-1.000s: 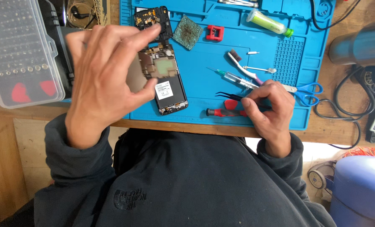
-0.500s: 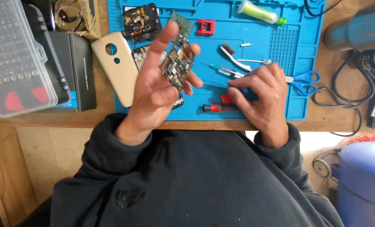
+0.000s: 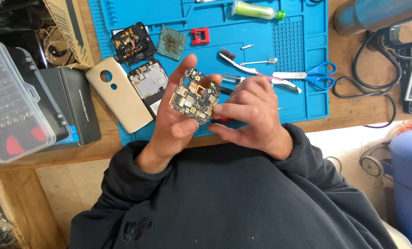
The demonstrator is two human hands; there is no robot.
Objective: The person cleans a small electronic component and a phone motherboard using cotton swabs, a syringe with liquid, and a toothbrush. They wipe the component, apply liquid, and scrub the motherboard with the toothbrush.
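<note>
Between both hands, above the blue mat's (image 3: 303, 55) near edge, sits the circuit board (image 3: 195, 97). Left hand (image 3: 176, 122) cradles it on open fingers; right hand (image 3: 250, 115) pinches its right edge. Behind the grip, a red-handled tool is mostly hidden; its type cannot be determined.

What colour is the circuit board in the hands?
Black with gold patches, circuit board; head view.

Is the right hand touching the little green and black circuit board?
Touching. The head view shows the right hand with its fingertips pressed against the edge of the circuit board, which rests in the left hand.
</note>
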